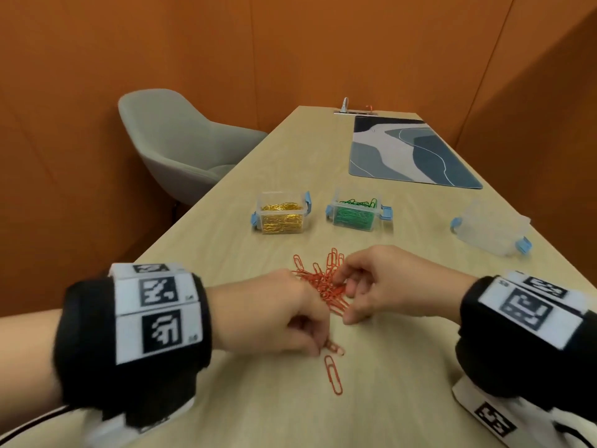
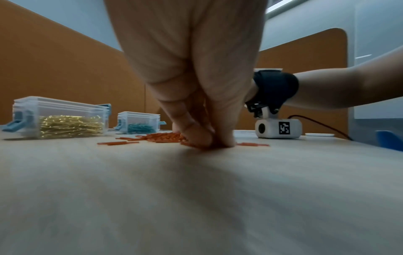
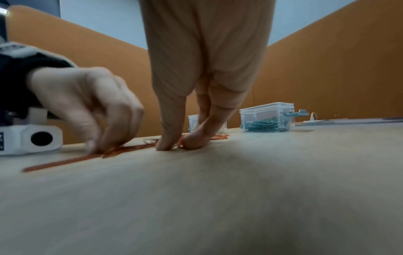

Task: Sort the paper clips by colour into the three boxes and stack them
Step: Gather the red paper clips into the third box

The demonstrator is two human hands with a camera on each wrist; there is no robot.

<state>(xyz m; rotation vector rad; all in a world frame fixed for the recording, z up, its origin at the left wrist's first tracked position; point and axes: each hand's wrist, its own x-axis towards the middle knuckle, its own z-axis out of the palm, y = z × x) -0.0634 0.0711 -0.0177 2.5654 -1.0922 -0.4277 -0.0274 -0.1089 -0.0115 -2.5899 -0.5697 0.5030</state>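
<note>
A loose pile of red paper clips (image 1: 323, 281) lies on the wooden table (image 1: 403, 367) between my hands. My left hand (image 1: 324, 345) has its fingers curled down, and its tips pinch a red clip at the pile's near end (image 2: 209, 141). My right hand (image 1: 345, 299) reaches in from the right, and its thumb and fingers (image 3: 176, 143) close on clips in the pile. One red clip (image 1: 332, 375) lies apart, nearer me. Behind the pile stand a clear box of gold clips (image 1: 282, 215) and a clear box of green clips (image 1: 357, 213). An empty clear box (image 1: 491, 226) sits far right.
A blue-grey patterned mat (image 1: 410, 153) lies at the back right of the table, with a socket strip (image 1: 355, 112) at the far end. A grey chair (image 1: 181, 140) stands beside the table's left edge. Orange partition walls enclose the space.
</note>
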